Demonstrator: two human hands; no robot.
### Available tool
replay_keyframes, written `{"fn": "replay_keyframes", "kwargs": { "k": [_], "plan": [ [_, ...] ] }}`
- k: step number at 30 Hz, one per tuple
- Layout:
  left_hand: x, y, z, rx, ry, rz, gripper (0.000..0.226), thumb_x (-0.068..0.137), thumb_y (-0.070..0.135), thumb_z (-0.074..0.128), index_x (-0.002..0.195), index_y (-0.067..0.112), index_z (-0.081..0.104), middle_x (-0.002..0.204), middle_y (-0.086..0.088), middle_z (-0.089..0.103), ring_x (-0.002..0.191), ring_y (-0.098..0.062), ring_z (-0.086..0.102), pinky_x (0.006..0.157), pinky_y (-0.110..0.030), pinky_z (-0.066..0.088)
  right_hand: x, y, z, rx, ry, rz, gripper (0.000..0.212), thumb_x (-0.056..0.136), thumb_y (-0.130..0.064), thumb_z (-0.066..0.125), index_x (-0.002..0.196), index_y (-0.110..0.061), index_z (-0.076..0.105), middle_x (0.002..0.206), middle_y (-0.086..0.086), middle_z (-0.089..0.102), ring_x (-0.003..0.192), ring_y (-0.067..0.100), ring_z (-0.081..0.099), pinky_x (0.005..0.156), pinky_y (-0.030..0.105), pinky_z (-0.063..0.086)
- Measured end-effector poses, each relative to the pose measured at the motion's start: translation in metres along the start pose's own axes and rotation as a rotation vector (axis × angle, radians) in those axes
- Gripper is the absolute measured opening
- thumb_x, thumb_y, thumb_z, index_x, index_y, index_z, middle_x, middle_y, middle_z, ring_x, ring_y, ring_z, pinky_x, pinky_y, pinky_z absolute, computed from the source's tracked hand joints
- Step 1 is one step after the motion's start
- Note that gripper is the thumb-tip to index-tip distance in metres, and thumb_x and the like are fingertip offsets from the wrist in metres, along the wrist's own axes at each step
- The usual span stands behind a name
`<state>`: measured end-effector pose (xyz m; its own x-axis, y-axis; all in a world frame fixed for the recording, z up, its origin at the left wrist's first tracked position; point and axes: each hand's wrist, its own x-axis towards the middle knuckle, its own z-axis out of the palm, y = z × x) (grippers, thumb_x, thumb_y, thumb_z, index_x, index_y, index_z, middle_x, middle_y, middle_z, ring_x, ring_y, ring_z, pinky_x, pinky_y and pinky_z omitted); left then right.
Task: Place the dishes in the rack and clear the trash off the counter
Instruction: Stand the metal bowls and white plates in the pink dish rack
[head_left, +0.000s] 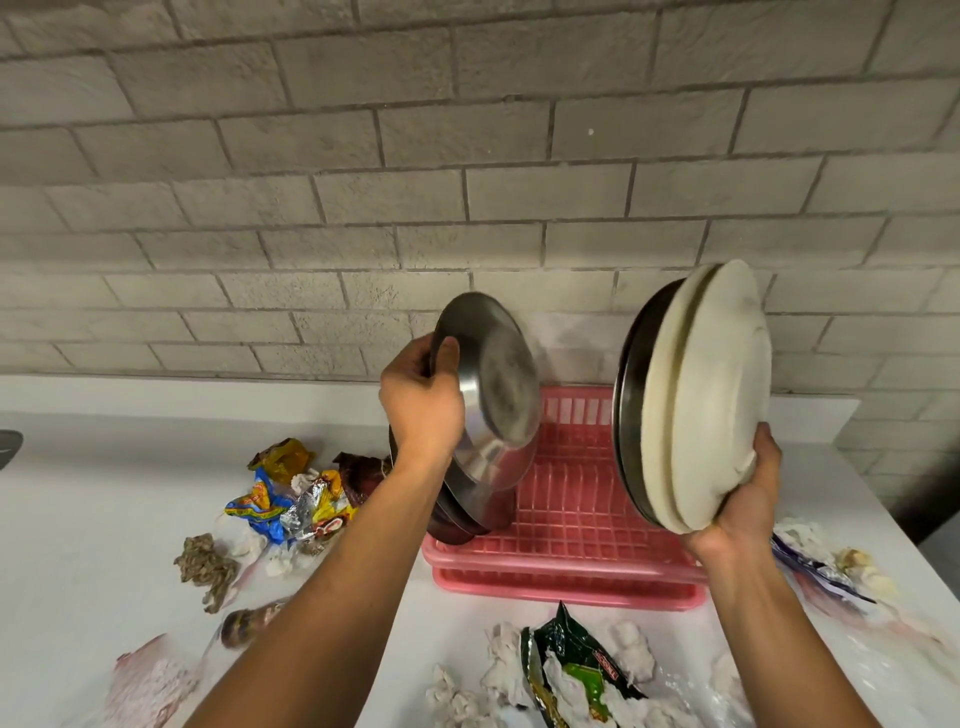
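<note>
Our left hand (421, 400) curls round a shiny round steel plate (493, 384), tilted over the left end of the pink plastic dish rack (571, 519). Our right hand (748, 499) grips a stack of white and steel plates (711, 395) above its right side. Crumpled wrappers (291, 499) lie left of the rack.

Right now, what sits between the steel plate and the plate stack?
In the head view, only bare slots of the pink dish rack show between the steel plate in the left hand and the plate stack in the right hand.
</note>
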<state>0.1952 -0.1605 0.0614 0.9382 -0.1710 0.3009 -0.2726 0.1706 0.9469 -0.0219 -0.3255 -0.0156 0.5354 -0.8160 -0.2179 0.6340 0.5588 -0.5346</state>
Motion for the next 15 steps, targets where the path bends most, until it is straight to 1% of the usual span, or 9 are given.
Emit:
{"fn": "replay_keyframes", "kwargs": {
  "k": [1,3,5,7,10,11,12,13,15],
  "plan": [
    [0.000,-0.008,-0.001,0.042,0.021,-0.014,0.013,0.095,0.017,0.066,0.099,0.014,0.077,0.087,0.005,0.077,0.083,-0.006,0.071,0.073,-0.018,0.052,0.000,-0.004,0.000,0.003,0.000,-0.003,0.063,0.072,-0.068,0.075,0.126,-0.036,0.073,0.128,-0.005,0.073,0.119,0.026,0.069,0.102,0.053,0.052],
    [-0.001,-0.021,-0.002,0.121,0.042,-0.036,0.011,0.095,0.019,0.067,0.096,0.016,0.077,0.082,0.012,0.075,0.080,-0.002,0.069,0.070,-0.017,0.049,-0.001,-0.009,-0.003,0.006,-0.014,-0.004,0.064,0.070,-0.068,0.075,0.126,-0.037,0.073,0.130,-0.005,0.072,0.119,0.027,0.068,0.104,0.053,0.051],
    [0.000,-0.032,-0.001,0.190,0.031,-0.049,0.011,0.094,0.021,0.066,0.092,0.018,0.076,0.078,0.016,0.071,0.076,0.001,0.066,0.069,-0.020,0.049,0.000,-0.012,-0.006,-0.006,-0.019,-0.005,0.059,0.069,-0.069,0.076,0.119,-0.038,0.076,0.125,-0.005,0.074,0.113,0.026,0.071,0.098,0.053,0.054],
    [0.001,-0.039,0.000,0.242,0.023,-0.062,0.013,0.094,0.023,0.065,0.086,0.018,0.074,0.075,0.014,0.070,0.073,-0.001,0.064,0.068,-0.026,0.049,0.000,-0.014,-0.008,-0.014,-0.012,0.001,0.052,0.068,-0.069,0.077,0.110,-0.038,0.080,0.118,-0.005,0.077,0.105,0.025,0.075,0.088,0.051,0.059],
    [0.001,-0.047,0.002,0.299,0.014,-0.067,0.022,0.094,0.023,0.065,0.074,0.012,0.068,0.068,0.002,0.068,0.067,-0.013,0.063,0.064,-0.032,0.047,0.000,-0.014,-0.009,-0.031,-0.005,0.003,0.052,0.069,-0.068,0.077,0.110,-0.036,0.080,0.114,-0.004,0.078,0.099,0.025,0.076,0.079,0.048,0.061],
    [0.000,-0.049,0.003,0.316,0.006,-0.068,0.027,0.093,0.023,0.065,0.069,0.013,0.064,0.063,0.002,0.064,0.061,-0.013,0.059,0.060,-0.032,0.044,0.000,-0.014,-0.009,-0.035,-0.004,0.003,0.053,0.069,-0.068,0.078,0.111,-0.036,0.080,0.114,-0.004,0.078,0.098,0.025,0.077,0.078,0.048,0.061],
    [-0.001,-0.051,0.005,0.343,-0.001,-0.071,0.033,0.093,0.023,0.064,0.062,0.015,0.059,0.056,0.003,0.058,0.053,-0.008,0.053,0.055,-0.030,0.040,0.000,-0.013,-0.009,-0.036,-0.004,0.005,0.053,0.069,-0.067,0.078,0.112,-0.036,0.079,0.114,-0.003,0.078,0.097,0.026,0.077,0.077,0.048,0.061],
    [-0.003,-0.052,0.007,0.376,-0.006,-0.073,0.039,0.093,0.023,0.064,0.057,0.017,0.052,0.051,0.005,0.051,0.048,-0.006,0.048,0.051,-0.028,0.034,0.000,-0.013,-0.008,-0.034,-0.004,0.006,0.054,0.069,-0.067,0.078,0.113,-0.035,0.079,0.116,-0.003,0.077,0.098,0.026,0.077,0.078,0.048,0.061],
    [-0.007,-0.054,0.010,0.431,-0.011,-0.086,0.044,0.094,0.023,0.063,0.054,0.018,0.046,0.048,0.006,0.046,0.046,-0.006,0.045,0.049,-0.028,0.029,0.000,-0.012,-0.007,-0.038,0.001,-0.001,0.054,0.071,-0.067,0.077,0.115,-0.035,0.078,0.118,-0.002,0.077,0.099,0.026,0.076,0.079,0.049,0.061]
  ]
}}
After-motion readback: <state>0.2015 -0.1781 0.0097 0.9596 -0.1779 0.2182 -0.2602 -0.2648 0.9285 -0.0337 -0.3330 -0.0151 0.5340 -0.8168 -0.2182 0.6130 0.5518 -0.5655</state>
